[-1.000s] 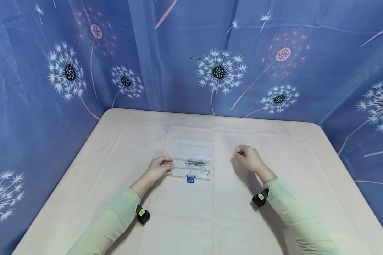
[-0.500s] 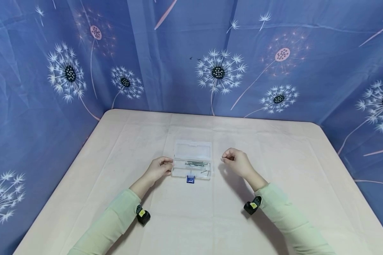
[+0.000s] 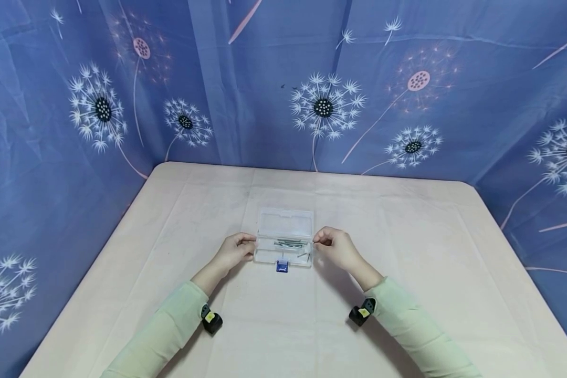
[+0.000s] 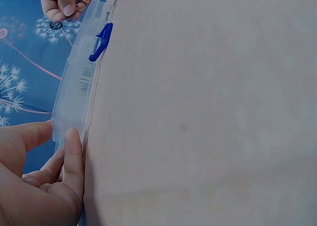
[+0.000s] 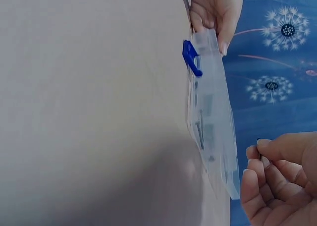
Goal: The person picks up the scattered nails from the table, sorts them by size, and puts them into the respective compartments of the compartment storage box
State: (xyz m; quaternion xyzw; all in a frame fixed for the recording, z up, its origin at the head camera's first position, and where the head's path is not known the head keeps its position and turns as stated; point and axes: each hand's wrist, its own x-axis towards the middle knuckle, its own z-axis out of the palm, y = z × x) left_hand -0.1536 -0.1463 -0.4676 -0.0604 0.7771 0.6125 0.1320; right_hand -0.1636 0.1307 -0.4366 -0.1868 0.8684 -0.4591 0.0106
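A clear plastic box (image 3: 268,257) lies with its lid (image 3: 285,224) folded back, its blue latch (image 3: 282,266) hanging at the front. Long thin nails (image 3: 290,243) fill part of the rear compartment, while a few short ones (image 3: 303,255) lie in the front one. My left hand (image 3: 231,249) holds the box's left end, thumb at the upper edge and fingers along the side. Between thumb and index finger, my right hand (image 5: 282,171) pinches a small dark nail (image 5: 260,156), mostly hidden by the fingertips. That hand is right beside the box's right end, near the rear compartment.
The box rests on a table with a pale pink cloth (image 3: 283,325). Blue curtains with dandelion prints (image 3: 264,105) stand behind the table and along both sides. A black camera (image 3: 211,320) is strapped to the left wrist, another (image 3: 360,314) to the right.
My right hand has moved left and slightly toward me, from well right of the box up to its right end, still pinching the nail. The left hand and box have stayed put.
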